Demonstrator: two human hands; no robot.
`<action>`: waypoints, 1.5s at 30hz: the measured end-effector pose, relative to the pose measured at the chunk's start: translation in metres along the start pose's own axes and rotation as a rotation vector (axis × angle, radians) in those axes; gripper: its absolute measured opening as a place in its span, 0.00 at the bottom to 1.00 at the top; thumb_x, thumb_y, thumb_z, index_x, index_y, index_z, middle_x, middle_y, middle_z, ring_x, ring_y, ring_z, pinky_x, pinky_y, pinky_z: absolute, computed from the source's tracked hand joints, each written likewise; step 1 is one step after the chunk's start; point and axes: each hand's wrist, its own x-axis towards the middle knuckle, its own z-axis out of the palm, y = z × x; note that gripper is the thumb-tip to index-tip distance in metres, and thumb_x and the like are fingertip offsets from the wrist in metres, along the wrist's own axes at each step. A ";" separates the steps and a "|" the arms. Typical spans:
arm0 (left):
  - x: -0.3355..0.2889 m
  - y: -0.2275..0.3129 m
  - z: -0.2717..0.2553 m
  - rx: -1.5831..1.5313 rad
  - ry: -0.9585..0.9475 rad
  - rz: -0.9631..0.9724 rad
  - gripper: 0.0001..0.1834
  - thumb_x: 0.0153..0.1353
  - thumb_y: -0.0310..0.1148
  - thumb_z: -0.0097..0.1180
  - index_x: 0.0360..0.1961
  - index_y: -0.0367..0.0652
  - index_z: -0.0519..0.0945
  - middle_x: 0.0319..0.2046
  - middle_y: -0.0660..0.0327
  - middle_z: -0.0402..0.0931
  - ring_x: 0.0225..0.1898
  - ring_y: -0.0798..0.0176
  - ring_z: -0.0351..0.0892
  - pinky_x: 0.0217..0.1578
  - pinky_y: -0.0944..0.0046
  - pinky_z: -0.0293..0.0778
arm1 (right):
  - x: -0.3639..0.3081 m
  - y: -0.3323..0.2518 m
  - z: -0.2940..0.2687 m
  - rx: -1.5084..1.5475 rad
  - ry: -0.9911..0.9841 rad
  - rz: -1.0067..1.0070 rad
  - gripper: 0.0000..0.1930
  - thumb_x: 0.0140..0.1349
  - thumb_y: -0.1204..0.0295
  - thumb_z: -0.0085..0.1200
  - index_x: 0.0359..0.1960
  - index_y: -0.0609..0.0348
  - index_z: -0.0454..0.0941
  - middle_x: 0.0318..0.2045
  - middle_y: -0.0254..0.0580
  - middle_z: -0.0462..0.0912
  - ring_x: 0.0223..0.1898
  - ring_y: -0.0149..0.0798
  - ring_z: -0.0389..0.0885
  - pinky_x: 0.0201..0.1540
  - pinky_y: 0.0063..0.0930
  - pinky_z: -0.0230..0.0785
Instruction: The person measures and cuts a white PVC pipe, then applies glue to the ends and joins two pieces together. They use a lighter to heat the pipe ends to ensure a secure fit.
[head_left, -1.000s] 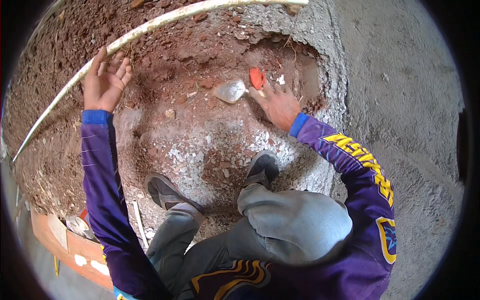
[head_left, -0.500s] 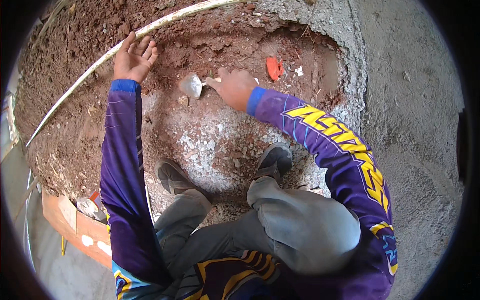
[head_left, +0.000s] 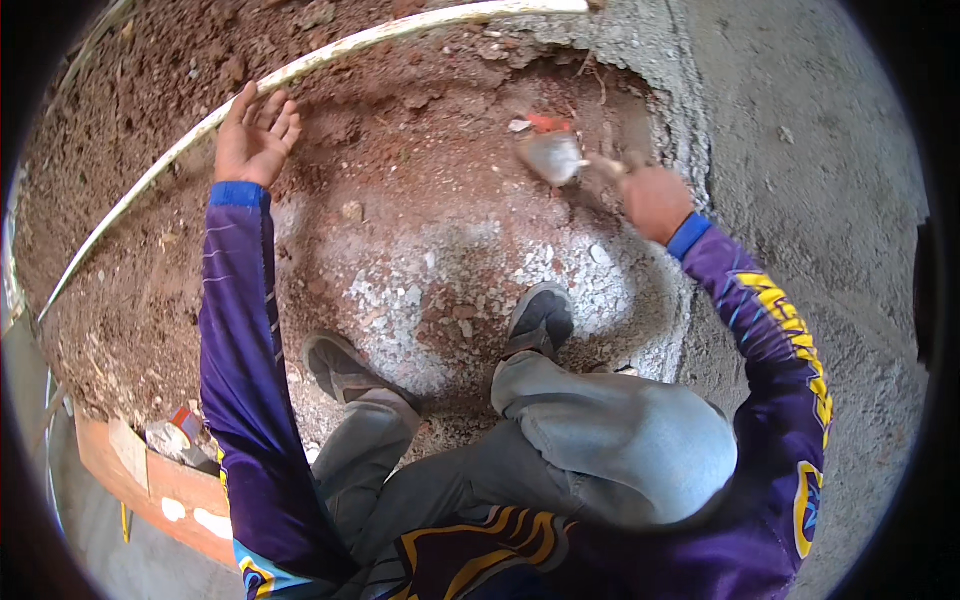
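Observation:
My right hand (head_left: 655, 203) is closed round the handle of a trowel (head_left: 553, 160), whose grey-white blade points left over the reddish soil. The blade is somewhat blurred and partly overlaps a red scrap (head_left: 551, 123), perhaps plastic, lying in the dug hollow. On the left, my left hand (head_left: 250, 142) is palm up with its fingers apart and slightly curled. Its fingertips are right at a long white pipe (head_left: 335, 52) that curves across the soil; whether they touch it I cannot tell. Nothing lies in the palm.
Reddish soil (head_left: 400, 170) with whitish rubble (head_left: 420, 290) spreads around my two shoes (head_left: 541, 318). Rough grey concrete (head_left: 790, 250) borders the hollow on the right. At lower left stands an orange-brown board (head_left: 180, 487) with debris behind it.
My right hand and the trowel have swung right, from mid-hollow to beside the red scrap. My left hand stays by the pipe. The view has shifted slightly, showing the pipe's right end.

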 end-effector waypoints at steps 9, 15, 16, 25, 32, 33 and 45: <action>-0.001 -0.012 -0.002 0.013 0.092 0.004 0.20 0.67 0.37 0.66 0.52 0.41 0.72 0.45 0.52 0.82 0.48 0.50 0.82 0.48 0.49 0.81 | 0.058 -0.083 0.010 0.322 0.084 -0.097 0.25 0.71 0.71 0.47 0.68 0.31 0.71 0.46 0.50 0.82 0.42 0.51 0.87 0.40 0.46 0.84; -0.014 -0.023 -0.011 -0.013 0.109 -0.029 0.22 0.67 0.36 0.66 0.55 0.41 0.69 0.47 0.50 0.79 0.47 0.49 0.81 0.46 0.48 0.81 | 0.002 0.038 0.027 -0.062 -0.291 0.133 0.27 0.72 0.70 0.46 0.72 0.32 0.68 0.42 0.50 0.83 0.33 0.47 0.88 0.33 0.42 0.82; -0.016 -0.024 -0.013 -0.019 0.092 -0.041 0.22 0.67 0.36 0.66 0.55 0.41 0.69 0.48 0.50 0.79 0.48 0.49 0.81 0.47 0.48 0.81 | -0.002 0.032 0.024 -0.065 -0.290 0.129 0.27 0.72 0.70 0.46 0.72 0.32 0.68 0.42 0.50 0.83 0.33 0.47 0.88 0.33 0.42 0.82; -0.024 -0.037 -0.031 0.002 0.136 -0.044 0.21 0.65 0.39 0.67 0.51 0.43 0.72 0.44 0.54 0.78 0.48 0.50 0.80 0.48 0.50 0.80 | 0.048 -0.076 0.021 0.303 0.167 -0.075 0.22 0.74 0.68 0.45 0.67 0.29 0.72 0.43 0.53 0.82 0.39 0.55 0.88 0.37 0.48 0.83; -0.035 -0.046 -0.047 -0.033 0.153 -0.116 0.15 0.68 0.35 0.63 0.49 0.39 0.74 0.41 0.50 0.81 0.43 0.50 0.85 0.44 0.50 0.84 | -0.011 0.005 0.002 0.064 -0.119 0.086 0.24 0.73 0.70 0.43 0.68 0.28 0.72 0.39 0.52 0.83 0.34 0.52 0.89 0.34 0.46 0.83; -0.035 -0.047 -0.042 -0.038 0.154 -0.110 0.15 0.68 0.35 0.62 0.49 0.39 0.74 0.41 0.50 0.81 0.43 0.50 0.85 0.44 0.50 0.84 | -0.016 0.001 -0.004 0.067 -0.044 0.066 0.25 0.73 0.70 0.43 0.69 0.28 0.71 0.38 0.53 0.82 0.33 0.51 0.89 0.33 0.46 0.83; -0.017 -0.069 -0.087 0.057 0.276 -0.217 0.13 0.69 0.33 0.58 0.46 0.33 0.77 0.37 0.45 0.83 0.34 0.49 0.88 0.28 0.62 0.86 | 0.039 -0.063 0.015 0.144 0.080 -0.064 0.24 0.73 0.69 0.42 0.69 0.30 0.71 0.37 0.54 0.84 0.33 0.53 0.89 0.31 0.48 0.82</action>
